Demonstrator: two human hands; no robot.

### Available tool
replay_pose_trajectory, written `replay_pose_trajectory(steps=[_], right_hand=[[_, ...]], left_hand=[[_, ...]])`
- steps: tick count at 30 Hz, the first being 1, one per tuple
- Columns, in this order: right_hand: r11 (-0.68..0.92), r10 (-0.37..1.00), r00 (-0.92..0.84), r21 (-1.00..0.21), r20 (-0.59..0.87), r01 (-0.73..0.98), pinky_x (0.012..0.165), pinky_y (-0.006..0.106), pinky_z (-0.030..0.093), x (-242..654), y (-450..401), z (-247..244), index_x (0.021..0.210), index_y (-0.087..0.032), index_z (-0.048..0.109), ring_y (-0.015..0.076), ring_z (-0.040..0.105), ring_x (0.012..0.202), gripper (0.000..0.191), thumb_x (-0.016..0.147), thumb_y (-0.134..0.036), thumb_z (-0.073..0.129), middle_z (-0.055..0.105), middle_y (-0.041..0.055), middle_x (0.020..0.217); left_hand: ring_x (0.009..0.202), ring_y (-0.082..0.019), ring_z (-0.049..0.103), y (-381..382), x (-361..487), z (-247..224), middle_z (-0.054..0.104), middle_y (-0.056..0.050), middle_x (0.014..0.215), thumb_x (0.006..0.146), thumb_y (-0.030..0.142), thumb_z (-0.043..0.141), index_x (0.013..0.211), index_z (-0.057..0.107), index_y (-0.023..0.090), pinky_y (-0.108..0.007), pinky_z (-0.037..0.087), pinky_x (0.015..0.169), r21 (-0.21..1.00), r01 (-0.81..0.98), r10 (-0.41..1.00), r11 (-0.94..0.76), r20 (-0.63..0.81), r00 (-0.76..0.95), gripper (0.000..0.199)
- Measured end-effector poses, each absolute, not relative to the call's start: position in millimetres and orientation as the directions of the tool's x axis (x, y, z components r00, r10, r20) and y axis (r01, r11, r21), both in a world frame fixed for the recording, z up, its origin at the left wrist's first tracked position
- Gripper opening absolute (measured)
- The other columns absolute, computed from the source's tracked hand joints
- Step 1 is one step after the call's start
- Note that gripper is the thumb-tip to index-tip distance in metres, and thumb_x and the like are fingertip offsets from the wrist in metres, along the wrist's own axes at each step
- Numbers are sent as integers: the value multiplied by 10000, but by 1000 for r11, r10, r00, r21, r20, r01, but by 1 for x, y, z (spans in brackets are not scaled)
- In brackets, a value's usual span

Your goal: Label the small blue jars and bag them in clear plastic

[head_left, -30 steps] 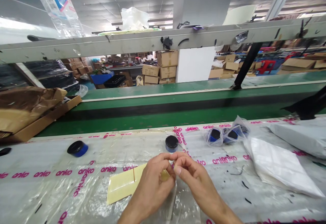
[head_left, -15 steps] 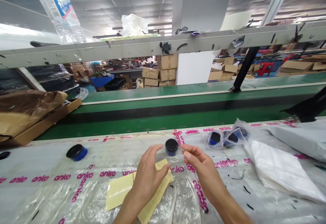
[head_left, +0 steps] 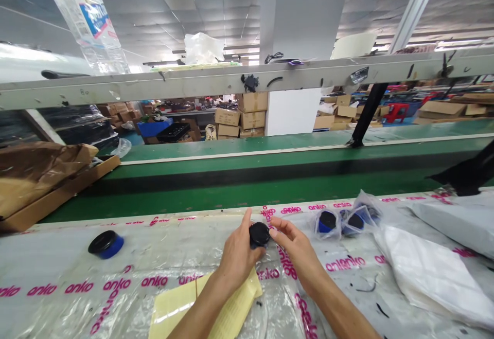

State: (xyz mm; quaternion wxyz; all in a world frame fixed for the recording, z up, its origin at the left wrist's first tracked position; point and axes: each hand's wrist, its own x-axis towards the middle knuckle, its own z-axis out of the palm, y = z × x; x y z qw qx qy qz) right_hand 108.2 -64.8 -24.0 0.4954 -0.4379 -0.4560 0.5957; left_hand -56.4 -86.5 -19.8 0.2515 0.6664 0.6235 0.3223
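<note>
A round blue container with a black lid (head_left: 259, 234) sits in the grip of the left hand (head_left: 236, 257), thumb across its near side and fingers along its left. The right hand (head_left: 292, 240) is loosely parted, its fingertips at the lid's right edge; whether they touch it I cannot tell. Just nearer than the grip, partly under the left forearm, lies yellow paper (head_left: 173, 300). Well to the left of the grip stands a second black-lidded container (head_left: 106, 244); to the right are similar containers in clear bags (head_left: 328, 221), then white bags (head_left: 428, 267). Beneath everything spreads clear sheeting (head_left: 69, 310) printed "anko" in pink. Beyond the grip runs a green surface (head_left: 216, 190).
</note>
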Motion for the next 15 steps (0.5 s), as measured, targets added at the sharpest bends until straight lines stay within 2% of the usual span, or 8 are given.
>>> replay_pose_trajectory(steps=[4, 8, 15], right_hand=[[-168, 977, -176, -944, -121, -285, 1112, 453, 344, 103, -62, -19, 992, -213, 701, 325, 538, 1266, 427, 689, -492, 817, 682, 84, 1249], [-182, 974, -188, -936, -129, -302, 1172, 432, 246, 96, -60, -24, 839, -214, 712, 314, 445, 1364, 310, 696, -473, 808, 659, 75, 1313], [-197, 972, -187, -933, -145, -302, 1181, 459, 228, 96, -61, -43, 864, -222, 735, 323, 467, 1343, 263, 753, -458, 763, 623, 69, 1372]], left_hand=[[1137, -259, 604, -84, -55, -26, 601, -51, 1288, 741, 78, 656, 1535, 204, 291, -398, 471, 959, 758, 628, 975, -174, 221, 4, 938], [1131, -230, 599, -82, -55, -35, 575, -46, 1280, 785, 89, 636, 1537, 182, 321, -379, 477, 954, 793, 572, 964, -211, 266, -14, 908], [1127, -229, 600, -82, -56, -41, 583, -32, 1272, 795, 105, 700, 1536, 165, 366, -393, 476, 978, 811, 541, 962, -223, 273, -12, 950]])
